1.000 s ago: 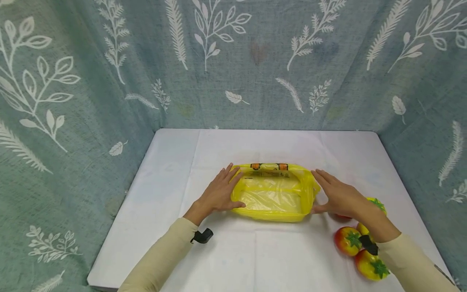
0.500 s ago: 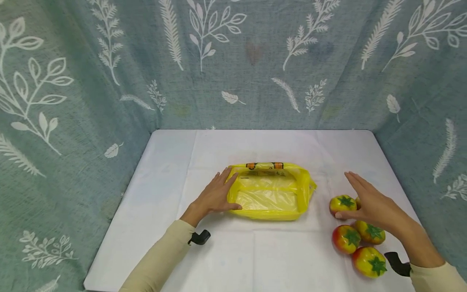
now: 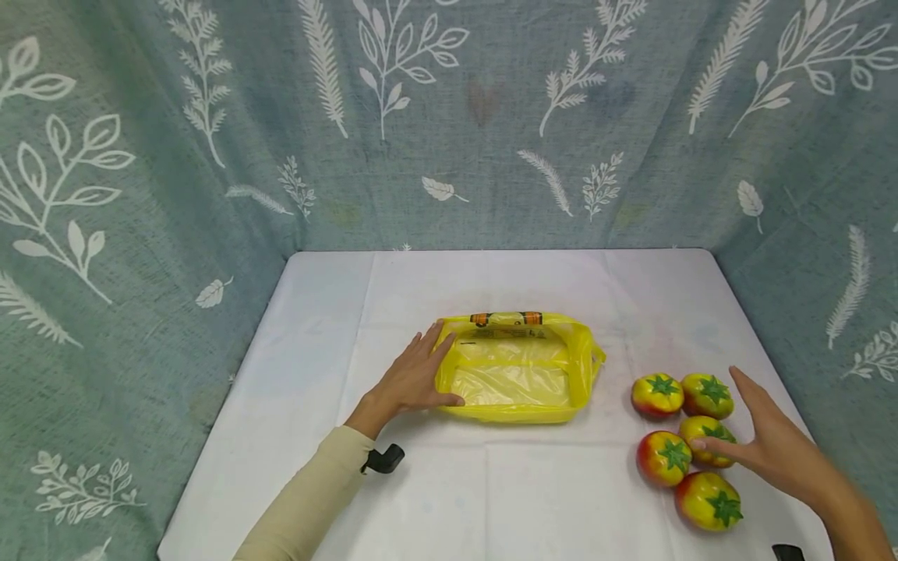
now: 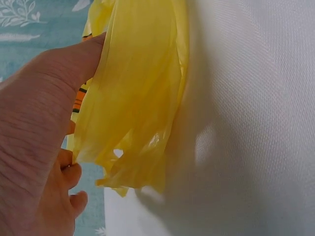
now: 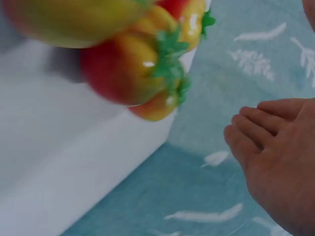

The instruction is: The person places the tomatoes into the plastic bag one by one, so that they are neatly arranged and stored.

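Observation:
A yellow plastic bag (image 3: 581, 370) stands on the white table with its mouth spread wide and its inside showing. At its left end rests my left hand (image 3: 408, 379), fingers spread at the back corner and thumb at the front edge. In the left wrist view the thumb lies against the yellow film (image 4: 138, 93). Several red-and-yellow fruits, shaped like tomatoes or persimmons with green star-shaped leaf tops, sit together on the right. My right hand (image 3: 782, 448) hovers beside them, palm empty, its thumb overlapping the middle fruit (image 3: 710, 456). The front fruit (image 3: 705, 502) lies nearest me.
White cloth covers the table (image 3: 421, 499). Grey-green curtains (image 3: 484, 195) printed with white leaves hang along the back and both sides, with the right curtain close beyond my right hand. A black wrist mount (image 3: 386, 458) sits under my left wrist.
My right hand has left the bag's right end and moved right, over to the fruits, uncovering most of them. The left hand stays at the bag's left end; the bag keeps its spread shape.

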Available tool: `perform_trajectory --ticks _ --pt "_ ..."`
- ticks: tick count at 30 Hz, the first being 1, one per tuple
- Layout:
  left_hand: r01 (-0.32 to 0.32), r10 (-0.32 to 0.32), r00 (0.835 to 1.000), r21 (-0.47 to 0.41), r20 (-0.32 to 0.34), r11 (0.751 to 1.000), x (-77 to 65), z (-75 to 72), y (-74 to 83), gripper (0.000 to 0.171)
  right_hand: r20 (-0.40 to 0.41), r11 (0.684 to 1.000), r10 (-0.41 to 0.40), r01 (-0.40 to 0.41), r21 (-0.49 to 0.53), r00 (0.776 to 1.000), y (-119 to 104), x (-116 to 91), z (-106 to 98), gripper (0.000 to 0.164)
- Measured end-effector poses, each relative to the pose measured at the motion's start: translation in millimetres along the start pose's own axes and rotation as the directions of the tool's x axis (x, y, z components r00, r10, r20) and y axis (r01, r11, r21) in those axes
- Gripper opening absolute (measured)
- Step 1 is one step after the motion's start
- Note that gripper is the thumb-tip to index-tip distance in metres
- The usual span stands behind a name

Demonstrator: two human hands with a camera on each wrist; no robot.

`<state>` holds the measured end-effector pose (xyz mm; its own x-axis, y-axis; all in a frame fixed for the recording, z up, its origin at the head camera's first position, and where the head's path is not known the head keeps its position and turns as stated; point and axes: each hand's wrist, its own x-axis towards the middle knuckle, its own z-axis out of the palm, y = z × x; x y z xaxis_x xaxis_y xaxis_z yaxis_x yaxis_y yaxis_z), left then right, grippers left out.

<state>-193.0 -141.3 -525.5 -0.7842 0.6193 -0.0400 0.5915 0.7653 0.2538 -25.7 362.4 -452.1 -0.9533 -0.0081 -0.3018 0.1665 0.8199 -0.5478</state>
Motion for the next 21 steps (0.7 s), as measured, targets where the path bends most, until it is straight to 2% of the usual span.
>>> perform_trajectory --ticks 6,9,14,21 --pt "-0.011 0.011 1.0 0.0 -0.013 1.0 -0.7 0.3 0.6 0.122 -0.046 0.992 0.105 -0.101 0.073 0.993 16 -17 20 0.124" --pt "-0.017 0.017 1.0 -0.004 -0.019 1.0 -1.0 0.8 0.7 0.124 -0.036 0.979 0.158 -0.152 0.134 0.987 20 -27 32 0.123" --pt "-0.023 0.023 0.999 0.001 -0.033 1.0 -0.5 1.6 0.3 0.127 0.018 0.933 0.269 -0.265 0.244 0.963 25 -38 50 0.124" --pt "-0.016 0.016 1.0 0.003 -0.022 1.0 0.7 2.7 0.0 0.129 0.067 0.872 0.338 -0.339 0.355 0.939 30 -47 74 0.13"
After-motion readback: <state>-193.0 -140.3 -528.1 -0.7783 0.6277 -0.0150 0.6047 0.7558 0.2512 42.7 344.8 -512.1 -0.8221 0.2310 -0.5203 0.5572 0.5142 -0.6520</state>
